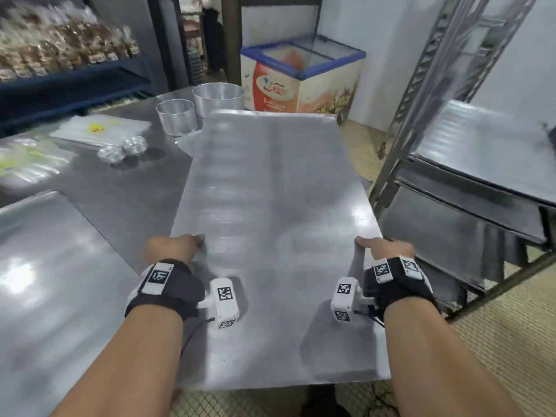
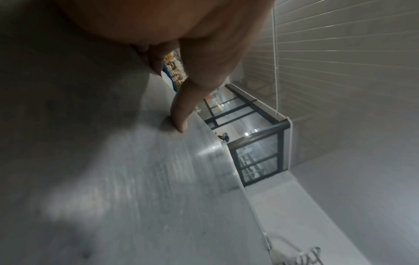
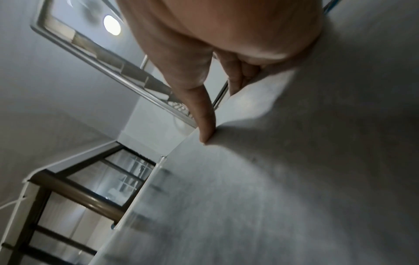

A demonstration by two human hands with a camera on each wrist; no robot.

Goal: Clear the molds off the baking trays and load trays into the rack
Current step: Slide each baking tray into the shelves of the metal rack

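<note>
Gripping the long edges of a bare baking tray (image 1: 270,206), the left hand (image 1: 173,246) and right hand (image 1: 385,246) each pinch it, thumb on top, fingers curled under. It is held above the table (image 1: 126,188), just left of the rack (image 1: 451,145), which holds trays. Round molds (image 1: 176,115) stand on the table beyond it.

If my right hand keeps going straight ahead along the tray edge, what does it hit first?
Probably the rack: the right hand grips the tray at its right edge, and the rack's slanted upright stands close beside it. Depth is unclear.

Right hand (image 3: 215,53) grips the tray (image 3: 283,179) edge, thumb on top.
</note>
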